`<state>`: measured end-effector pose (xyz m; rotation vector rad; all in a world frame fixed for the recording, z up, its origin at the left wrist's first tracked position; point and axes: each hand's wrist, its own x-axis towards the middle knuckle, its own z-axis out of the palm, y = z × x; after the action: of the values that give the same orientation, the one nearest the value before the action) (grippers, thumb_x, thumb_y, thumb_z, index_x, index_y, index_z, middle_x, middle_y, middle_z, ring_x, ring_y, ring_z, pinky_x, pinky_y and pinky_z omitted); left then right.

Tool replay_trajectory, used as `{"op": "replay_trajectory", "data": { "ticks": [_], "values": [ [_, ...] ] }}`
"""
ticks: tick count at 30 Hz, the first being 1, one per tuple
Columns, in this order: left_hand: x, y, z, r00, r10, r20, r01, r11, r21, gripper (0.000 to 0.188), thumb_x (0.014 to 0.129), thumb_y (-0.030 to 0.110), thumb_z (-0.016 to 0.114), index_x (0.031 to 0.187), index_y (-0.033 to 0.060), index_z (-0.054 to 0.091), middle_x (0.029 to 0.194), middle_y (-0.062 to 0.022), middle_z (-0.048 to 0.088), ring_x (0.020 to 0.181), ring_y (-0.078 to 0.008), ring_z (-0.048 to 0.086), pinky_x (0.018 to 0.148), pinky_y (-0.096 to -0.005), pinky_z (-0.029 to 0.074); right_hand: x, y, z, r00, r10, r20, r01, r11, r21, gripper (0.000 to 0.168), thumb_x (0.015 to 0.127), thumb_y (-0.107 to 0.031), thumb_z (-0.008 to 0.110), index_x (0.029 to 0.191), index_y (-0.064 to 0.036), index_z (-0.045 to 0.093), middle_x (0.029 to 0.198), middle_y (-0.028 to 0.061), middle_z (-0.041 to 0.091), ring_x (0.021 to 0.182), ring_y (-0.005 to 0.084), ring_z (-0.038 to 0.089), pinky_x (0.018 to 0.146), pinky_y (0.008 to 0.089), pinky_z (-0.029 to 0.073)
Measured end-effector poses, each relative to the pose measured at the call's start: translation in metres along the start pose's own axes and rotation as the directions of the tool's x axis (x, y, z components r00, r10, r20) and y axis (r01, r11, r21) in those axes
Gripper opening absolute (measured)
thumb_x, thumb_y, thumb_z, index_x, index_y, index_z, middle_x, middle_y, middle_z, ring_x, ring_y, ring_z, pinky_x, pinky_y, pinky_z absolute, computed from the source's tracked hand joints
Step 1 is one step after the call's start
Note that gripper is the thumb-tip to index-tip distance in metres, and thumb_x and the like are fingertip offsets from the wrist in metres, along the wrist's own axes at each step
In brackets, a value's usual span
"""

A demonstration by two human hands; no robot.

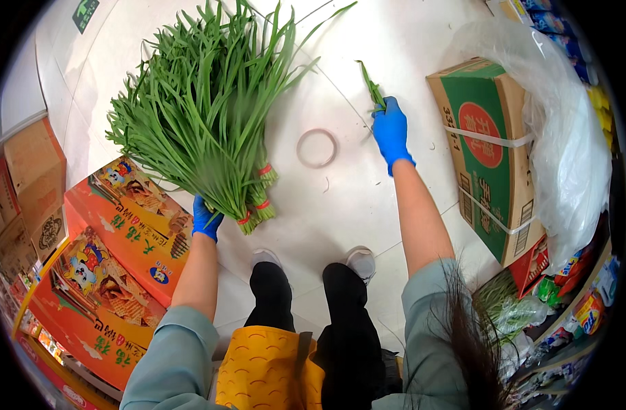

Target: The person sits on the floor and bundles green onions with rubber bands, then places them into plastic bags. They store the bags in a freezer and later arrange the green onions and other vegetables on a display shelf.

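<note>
Several bunches of green garlic chives lie fanned out on the pale tiled floor, their cut ends towards me. Red bands circle the stalks near those ends. My left hand, in a blue glove, is curled around chive leaves at the left side of the nearest bunch; its fingertips are partly hidden by the green. Away to the right, my right hand, also blue-gloved, grips a small tuft of chive leaves above the floor. Between the hands lies a roll of tape.
Orange printed snack cartons stand at my left, with brown cardboard boxes beyond. On the right stands a strapped green-and-brown carton, with clear plastic film against it. Packaged goods line the right edge. Leaf scraps dot the floor.
</note>
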<state>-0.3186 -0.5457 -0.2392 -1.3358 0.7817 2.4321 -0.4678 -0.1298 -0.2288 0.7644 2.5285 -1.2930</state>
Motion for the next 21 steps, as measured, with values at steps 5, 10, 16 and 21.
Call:
{"op": "replay_trajectory", "data": {
  "ticks": [5,10,16,21],
  "values": [
    [0.001,0.000,-0.011,0.996,-0.010,-0.085,0.006,0.999,-0.042,0.037,0.077,0.026,0.053,0.107,0.0042,0.051,0.108,-0.0101,0.054,0.100,-0.0256,0.051,0.092,-0.0397,0.037,0.014,0.004,-0.008,0.993,-0.102,0.052,0.111,0.967,-0.230,0.050,0.067,-0.008,0.056,0.114,0.001,0.043,0.101,0.0231,0.054,0.093,0.0343,0.054,0.075,0.0349,0.044],
    [0.000,0.000,-0.013,1.000,-0.009,0.008,0.009,1.000,-0.011,0.036,0.077,0.025,0.052,0.107,0.0042,0.051,0.107,-0.0103,0.054,0.100,-0.0254,0.051,0.092,-0.0397,0.037,-0.005,-0.021,-0.027,0.994,-0.053,0.097,0.094,0.866,-0.492,0.075,0.066,-0.017,0.065,0.129,-0.008,0.026,0.131,0.0165,0.024,0.098,0.0311,0.050,0.079,0.0373,0.045],
    [0.001,0.002,-0.007,0.999,-0.040,-0.027,0.040,0.999,-0.016,0.037,0.077,0.027,0.054,0.107,0.0046,0.051,0.107,-0.0098,0.055,0.100,-0.0253,0.051,0.092,-0.0402,0.038,0.029,0.001,-0.006,0.880,-0.433,0.195,0.459,0.667,-0.587,0.038,0.073,-0.019,0.061,0.106,-0.006,0.046,0.109,0.0142,0.048,0.081,0.0309,0.056,0.069,0.0395,0.048],
    [0.002,0.000,-0.014,0.999,-0.023,-0.029,0.023,1.000,-0.015,0.037,0.077,0.027,0.055,0.107,0.0047,0.051,0.107,-0.0098,0.055,0.100,-0.0254,0.051,0.092,-0.0400,0.038,0.011,-0.002,-0.010,0.944,-0.329,-0.011,0.314,0.910,-0.272,0.012,0.080,-0.008,0.047,0.090,-0.005,0.050,0.079,0.0139,0.055,0.067,0.0252,0.057,0.056,0.0324,0.045]
  ]
}}
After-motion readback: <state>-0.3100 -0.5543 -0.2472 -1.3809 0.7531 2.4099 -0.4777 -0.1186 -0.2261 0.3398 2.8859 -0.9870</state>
